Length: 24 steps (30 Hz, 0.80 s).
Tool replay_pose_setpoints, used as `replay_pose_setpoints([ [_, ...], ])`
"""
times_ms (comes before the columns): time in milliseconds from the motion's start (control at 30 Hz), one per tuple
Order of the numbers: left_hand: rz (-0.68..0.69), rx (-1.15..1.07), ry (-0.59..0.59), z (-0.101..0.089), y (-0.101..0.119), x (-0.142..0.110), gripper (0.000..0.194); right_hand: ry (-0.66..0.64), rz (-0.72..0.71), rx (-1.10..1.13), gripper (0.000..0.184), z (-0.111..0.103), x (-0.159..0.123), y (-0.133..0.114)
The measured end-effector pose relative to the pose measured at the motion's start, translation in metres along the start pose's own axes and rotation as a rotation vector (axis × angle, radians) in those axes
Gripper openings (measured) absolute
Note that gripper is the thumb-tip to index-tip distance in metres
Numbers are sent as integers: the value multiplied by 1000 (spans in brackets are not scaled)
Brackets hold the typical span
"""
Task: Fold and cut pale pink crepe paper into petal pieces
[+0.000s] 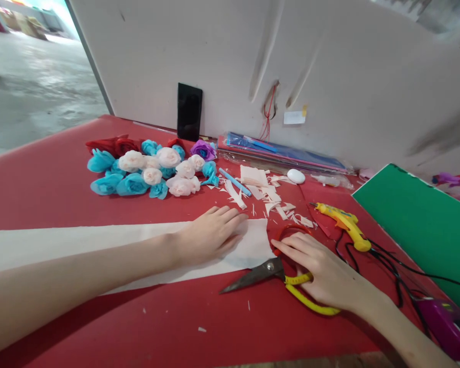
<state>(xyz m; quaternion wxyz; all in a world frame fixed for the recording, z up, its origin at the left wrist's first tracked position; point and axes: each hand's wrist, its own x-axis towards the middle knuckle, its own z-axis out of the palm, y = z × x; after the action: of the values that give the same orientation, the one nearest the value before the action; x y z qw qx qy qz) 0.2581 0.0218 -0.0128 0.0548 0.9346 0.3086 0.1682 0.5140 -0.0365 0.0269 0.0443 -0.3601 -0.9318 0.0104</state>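
Note:
My left hand lies flat, fingers stretched out, pressing on a long strip of white paper that runs off the left edge. Beside the strip's right end, my right hand is at the handles of a pair of scissors, one handle red and one yellow. Its fingers lie across the red handle and its thumb is by the yellow one, partly hidden. The dark blades are together and point left, along the paper's lower right edge.
Blue, pale pink, red and purple paper flowers lie behind the strip. Paper scraps and a blue stick are beside them. A yellow glue gun with black cords, a green board and a phone stand around.

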Motion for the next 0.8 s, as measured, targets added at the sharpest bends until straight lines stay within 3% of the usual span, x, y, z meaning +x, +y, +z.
replay_pose_setpoints([
  [467, -10, -268, 54, -11, -7, 0, 23, 69, -39, -54, 65, 3, 0, 8],
  [800, 25, -269, 50, -5, -7, 1, 19, 111, -97, -70, 63, 3, -1, 6],
])
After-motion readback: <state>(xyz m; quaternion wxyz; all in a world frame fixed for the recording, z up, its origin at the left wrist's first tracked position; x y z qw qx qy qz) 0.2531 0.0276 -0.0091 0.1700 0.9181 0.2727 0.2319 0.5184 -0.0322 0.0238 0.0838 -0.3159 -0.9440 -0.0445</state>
